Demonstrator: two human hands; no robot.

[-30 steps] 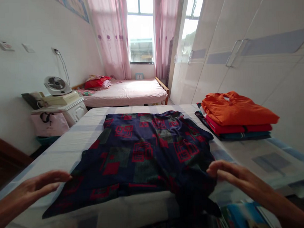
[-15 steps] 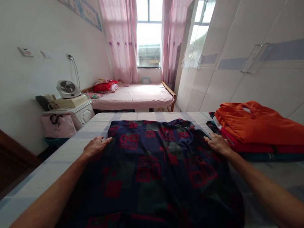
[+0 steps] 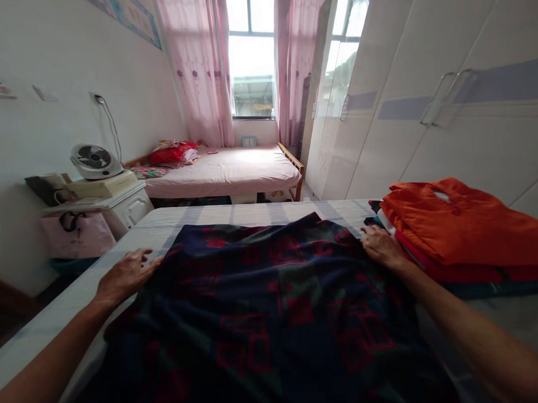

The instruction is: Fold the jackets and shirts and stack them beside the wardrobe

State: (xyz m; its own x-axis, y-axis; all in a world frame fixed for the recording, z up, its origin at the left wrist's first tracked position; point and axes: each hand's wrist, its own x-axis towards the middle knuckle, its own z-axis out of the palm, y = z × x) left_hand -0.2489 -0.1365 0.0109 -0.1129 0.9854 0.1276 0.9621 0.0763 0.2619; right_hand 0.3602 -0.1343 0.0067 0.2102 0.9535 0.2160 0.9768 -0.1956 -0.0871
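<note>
A dark navy garment (image 3: 254,284) with red and green square patterns is spread on the bed in front of me, its near part running out of the bottom of the view. Its exact kind is unclear. My left hand (image 3: 125,276) pinches its left edge near the far corner. At the opposite edge, my right hand (image 3: 383,247) grips the cloth with bent fingers. Folds run across the fabric between the two hands. Just right of my right hand lies a stack of folded clothes, topped by an orange garment (image 3: 464,224) with red and teal ones below.
The garment lies on a bed with a pale striped sheet (image 3: 142,229). Beyond it stands a second bed with a pink sheet (image 3: 232,167). A white cabinet (image 3: 132,206) with a fan (image 3: 96,160) is at left; a white wardrobe (image 3: 406,91) lines the right side.
My left hand has moved left and towards me, drawing the garment wider between my hands. The right hand stays near the stack. The view has shifted slightly right.
</note>
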